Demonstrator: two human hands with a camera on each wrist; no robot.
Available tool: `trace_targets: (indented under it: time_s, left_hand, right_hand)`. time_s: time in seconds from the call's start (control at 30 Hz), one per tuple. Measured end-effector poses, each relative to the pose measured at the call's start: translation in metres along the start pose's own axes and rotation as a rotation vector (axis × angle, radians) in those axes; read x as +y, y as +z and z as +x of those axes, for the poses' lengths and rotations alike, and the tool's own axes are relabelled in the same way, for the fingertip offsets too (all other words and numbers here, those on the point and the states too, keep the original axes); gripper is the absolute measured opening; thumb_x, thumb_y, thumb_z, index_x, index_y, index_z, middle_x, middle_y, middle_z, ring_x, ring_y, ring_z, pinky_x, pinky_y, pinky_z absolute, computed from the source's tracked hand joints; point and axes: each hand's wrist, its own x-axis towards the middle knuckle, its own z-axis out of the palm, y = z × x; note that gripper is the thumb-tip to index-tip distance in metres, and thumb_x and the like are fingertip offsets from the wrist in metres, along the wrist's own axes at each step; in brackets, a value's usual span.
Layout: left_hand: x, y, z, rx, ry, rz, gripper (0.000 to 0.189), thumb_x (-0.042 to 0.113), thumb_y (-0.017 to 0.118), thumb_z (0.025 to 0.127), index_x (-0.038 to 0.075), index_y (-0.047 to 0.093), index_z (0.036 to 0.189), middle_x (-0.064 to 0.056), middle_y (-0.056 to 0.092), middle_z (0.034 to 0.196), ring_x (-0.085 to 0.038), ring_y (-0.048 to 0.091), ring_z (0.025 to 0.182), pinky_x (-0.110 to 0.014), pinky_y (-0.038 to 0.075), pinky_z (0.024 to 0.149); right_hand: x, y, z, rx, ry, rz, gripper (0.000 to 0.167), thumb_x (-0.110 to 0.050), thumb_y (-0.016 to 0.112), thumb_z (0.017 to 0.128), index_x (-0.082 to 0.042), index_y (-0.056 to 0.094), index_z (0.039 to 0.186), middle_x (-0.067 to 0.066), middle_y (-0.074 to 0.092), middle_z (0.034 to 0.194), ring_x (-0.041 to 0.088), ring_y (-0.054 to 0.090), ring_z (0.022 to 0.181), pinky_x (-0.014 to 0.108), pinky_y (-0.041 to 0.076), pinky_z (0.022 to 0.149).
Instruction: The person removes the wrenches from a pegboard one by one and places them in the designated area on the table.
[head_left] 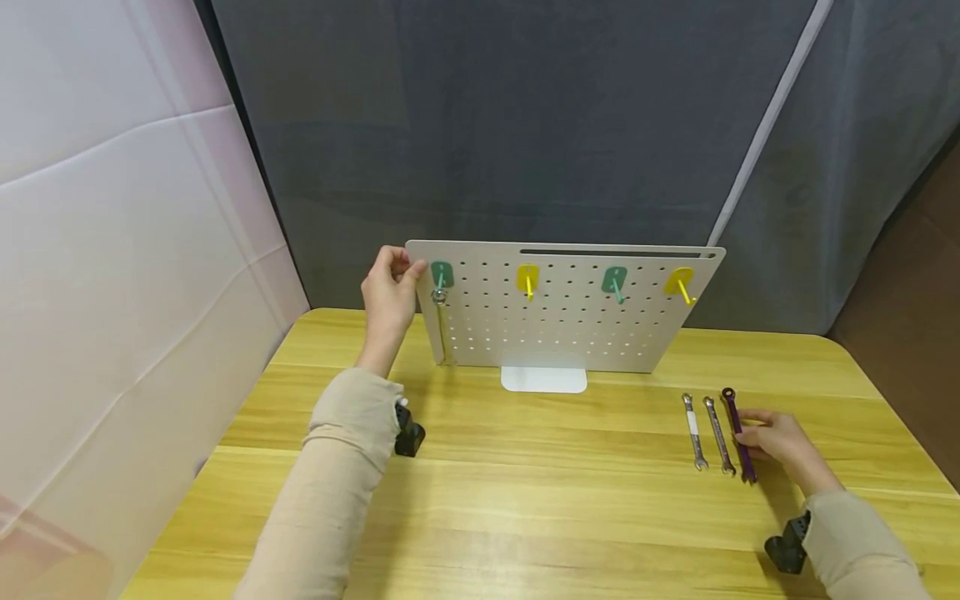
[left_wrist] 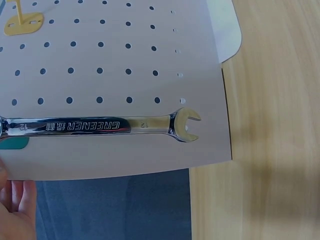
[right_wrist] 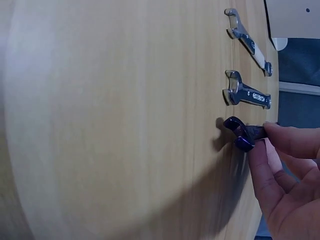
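Observation:
My left hand (head_left: 387, 296) pinches the upper left edge of a white pegboard (head_left: 570, 321), thumb in front and fingers behind. Beside it, a shiny silver combination wrench (left_wrist: 90, 126) hangs from the leftmost green hook (head_left: 442, 273), its open end pointing down. At the right of the table, my right hand (head_left: 783, 446) holds a purple wrench (head_left: 738, 433) between thumb and fingers. In the right wrist view the purple wrench's open end (right_wrist: 242, 135) casts a shadow on the wood. Two silver wrenches, one with a white band (head_left: 692, 423) and one plain (head_left: 718, 433), lie left of it.
Also on the pegboard are a yellow hook (head_left: 528, 279), a second green hook (head_left: 615, 282) and another yellow hook (head_left: 679, 283). The board stands on a white foot (head_left: 543, 380) near the back of the wooden table (head_left: 525, 500). Grey fabric (head_left: 487, 125) hangs behind.

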Motion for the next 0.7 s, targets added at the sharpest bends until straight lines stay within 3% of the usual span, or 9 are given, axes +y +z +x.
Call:
trace_targets:
  time_s: [0.1, 0.33, 0.5, 0.7]
  left_hand:
    - [0.0003, 0.0, -0.0003, 0.004, 0.009, -0.004, 0.026, 0.02, 0.06, 0.093, 0.0, 0.054, 0.109, -0.018, 0.062, 0.107, -0.025, 0.055, 0.094, -0.033, 0.046, 0.081]
    - [0.0005, 0.0, -0.0008, 0.002, 0.008, 0.002, 0.027, 0.02, 0.059, 0.094, -0.001, 0.053, 0.11, -0.018, 0.062, 0.107, -0.025, 0.056, 0.094, -0.033, 0.047, 0.081]
    - [0.0015, -0.0007, -0.0013, 0.004, 0.012, 0.004, 0.027, 0.02, 0.059, 0.094, -0.001, 0.053, 0.109, -0.018, 0.062, 0.106, -0.025, 0.056, 0.094, -0.033, 0.047, 0.081]
    - [0.0019, -0.001, -0.0017, 0.001, 0.014, 0.001, 0.027, 0.02, 0.059, 0.094, -0.001, 0.053, 0.11, -0.019, 0.062, 0.107, -0.026, 0.057, 0.095, -0.034, 0.047, 0.082]
  right_hand:
    - [0.0017, 0.0004, -0.0008, -0.003, 0.003, -0.007, 0.056, 0.003, 0.051, 0.092, 0.024, 0.025, 0.137, 0.033, 0.061, 0.111, 0.0, 0.061, 0.077, 0.028, 0.057, 0.073]
    - [0.0031, -0.001, -0.0022, -0.013, -0.008, -0.001, 0.056, 0.001, 0.05, 0.094, 0.024, 0.022, 0.137, 0.027, 0.064, 0.106, -0.001, 0.061, 0.078, 0.029, 0.057, 0.075]
    - [0.003, -0.0004, -0.0026, -0.007, -0.008, -0.016, 0.056, 0.0, 0.05, 0.094, 0.024, 0.024, 0.137, 0.038, 0.055, 0.117, 0.0, 0.061, 0.079, 0.03, 0.057, 0.076]
    - [0.0019, -0.0003, -0.0036, -0.006, 0.002, -0.012, 0.055, 0.0, 0.053, 0.093, 0.023, 0.027, 0.136, 0.029, 0.062, 0.106, 0.001, 0.062, 0.078, 0.031, 0.057, 0.074]
